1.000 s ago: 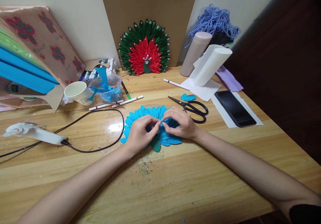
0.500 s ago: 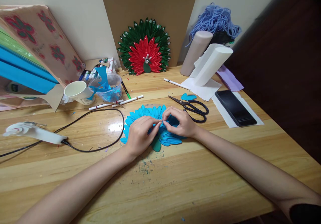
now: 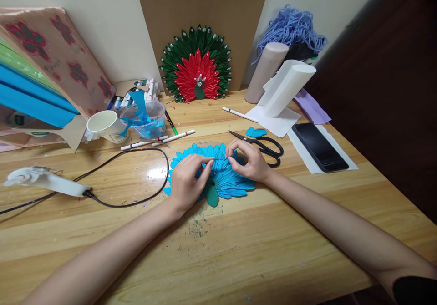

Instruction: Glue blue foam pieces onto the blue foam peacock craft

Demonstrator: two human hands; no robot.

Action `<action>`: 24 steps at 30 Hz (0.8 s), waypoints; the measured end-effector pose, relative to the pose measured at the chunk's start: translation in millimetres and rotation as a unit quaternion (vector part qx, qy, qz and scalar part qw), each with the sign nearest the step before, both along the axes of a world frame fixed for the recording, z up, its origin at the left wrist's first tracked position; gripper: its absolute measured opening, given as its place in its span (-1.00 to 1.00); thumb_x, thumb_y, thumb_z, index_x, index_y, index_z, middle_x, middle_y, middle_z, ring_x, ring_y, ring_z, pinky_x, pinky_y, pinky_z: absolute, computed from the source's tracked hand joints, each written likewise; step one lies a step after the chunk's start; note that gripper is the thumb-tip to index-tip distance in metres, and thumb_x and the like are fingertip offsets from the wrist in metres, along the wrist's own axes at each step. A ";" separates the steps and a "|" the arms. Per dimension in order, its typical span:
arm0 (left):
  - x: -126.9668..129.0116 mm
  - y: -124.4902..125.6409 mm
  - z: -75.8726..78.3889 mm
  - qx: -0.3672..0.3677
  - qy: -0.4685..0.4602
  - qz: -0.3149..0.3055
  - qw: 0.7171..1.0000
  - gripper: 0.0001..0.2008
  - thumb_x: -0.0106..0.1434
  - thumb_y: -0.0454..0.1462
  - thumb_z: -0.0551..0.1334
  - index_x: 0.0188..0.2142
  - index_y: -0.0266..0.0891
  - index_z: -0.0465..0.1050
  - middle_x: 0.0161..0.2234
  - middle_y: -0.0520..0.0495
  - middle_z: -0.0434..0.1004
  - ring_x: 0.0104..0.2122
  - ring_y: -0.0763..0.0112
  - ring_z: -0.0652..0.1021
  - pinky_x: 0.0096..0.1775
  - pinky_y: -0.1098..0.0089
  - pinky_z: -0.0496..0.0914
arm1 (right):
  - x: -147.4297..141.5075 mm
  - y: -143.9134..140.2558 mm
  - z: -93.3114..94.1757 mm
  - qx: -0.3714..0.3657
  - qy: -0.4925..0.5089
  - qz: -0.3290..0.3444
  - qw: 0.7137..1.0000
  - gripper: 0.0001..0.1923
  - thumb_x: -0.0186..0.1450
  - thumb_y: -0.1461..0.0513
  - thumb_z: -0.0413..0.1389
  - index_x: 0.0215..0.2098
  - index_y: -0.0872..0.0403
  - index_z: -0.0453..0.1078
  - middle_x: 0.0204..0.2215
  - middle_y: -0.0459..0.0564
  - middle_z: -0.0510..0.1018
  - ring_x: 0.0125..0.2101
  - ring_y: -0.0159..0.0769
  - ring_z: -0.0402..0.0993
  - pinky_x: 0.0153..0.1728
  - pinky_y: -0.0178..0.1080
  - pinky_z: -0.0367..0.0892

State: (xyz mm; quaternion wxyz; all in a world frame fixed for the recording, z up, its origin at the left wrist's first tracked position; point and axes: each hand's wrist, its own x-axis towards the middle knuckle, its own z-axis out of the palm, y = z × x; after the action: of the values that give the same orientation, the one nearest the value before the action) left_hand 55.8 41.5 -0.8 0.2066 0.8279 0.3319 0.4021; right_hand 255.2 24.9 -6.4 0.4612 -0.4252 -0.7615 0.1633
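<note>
A fan of blue paper petals, the blue peacock craft (image 3: pixel 235 184), lies flat on the wooden table (image 3: pixel 239 250) with a dark green body piece (image 3: pixel 212 196) at its lower middle. My left hand (image 3: pixel 187 182) and my right hand (image 3: pixel 246 159) rest on top of it, fingertips nearly meeting over its upper middle. Both pinch a thin blue petal strip (image 3: pixel 218 159) stretched between them. Much of the fan's centre is hidden under my hands.
Black scissors (image 3: pixel 264 146) and a blue cut-out (image 3: pixel 256 132) lie just right of the craft. A phone (image 3: pixel 319 146), paper rolls (image 3: pixel 287 88), a finished red-green peacock (image 3: pixel 196 70), a glue gun (image 3: pixel 48 182) with cable, a cup (image 3: pixel 104 125), a plastic tub (image 3: pixel 145 118) and pens surround it.
Both hands have shifted slightly up the fan. The fingertips have drawn a little apart, and the thin strip now shows between them.
</note>
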 end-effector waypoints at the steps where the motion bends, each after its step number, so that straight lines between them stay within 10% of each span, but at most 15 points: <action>1: -0.3 0.1 -0.1 0.000 -0.002 -0.004 1.000 -0.91 0.24 -0.32 0.16 -0.30 -0.26 0.45 -0.39 -0.07 0.54 -0.38 0.41 0.49 -0.31 0.40 0.34 | 0.1 0.1 0.3 0.006 0.004 -0.008 1.000 -0.89 0.14 0.33 0.08 -0.36 0.06 0.23 -0.45 -0.06 0.40 -0.41 -0.32 0.37 -0.35 -0.23 0.33; 11: -1.0 0.8 -2.9 0.036 0.006 -0.056 0.998 -0.85 0.24 -0.34 0.17 -0.21 -0.24 0.47 -0.32 -0.08 0.57 -0.31 0.39 0.52 -0.25 0.38 0.36 | -6.4 -3.2 1.8 0.055 -0.040 0.036 0.997 -0.93 0.19 0.33 0.08 -0.34 0.07 0.31 -0.44 -0.04 0.45 -0.39 -0.33 0.37 -0.33 -0.22 0.35; 24: 1.7 2.1 5.1 -0.119 0.040 -0.058 0.990 -0.74 0.31 -0.22 0.05 -0.44 -0.26 0.39 -0.47 -0.03 0.44 -0.41 0.43 0.43 -0.30 0.41 0.30 | -7.0 -4.0 0.1 0.160 -0.117 0.020 0.980 -0.86 0.19 0.35 0.12 -0.28 0.05 0.32 -0.42 -0.02 0.47 -0.39 -0.31 0.38 -0.36 -0.23 0.35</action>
State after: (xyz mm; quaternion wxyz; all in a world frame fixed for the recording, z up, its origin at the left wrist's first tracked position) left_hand 57.5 43.6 4.3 0.3133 0.8308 0.3369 0.3132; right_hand 248.2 21.0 -6.3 0.4275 -0.3466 -0.8349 -0.0018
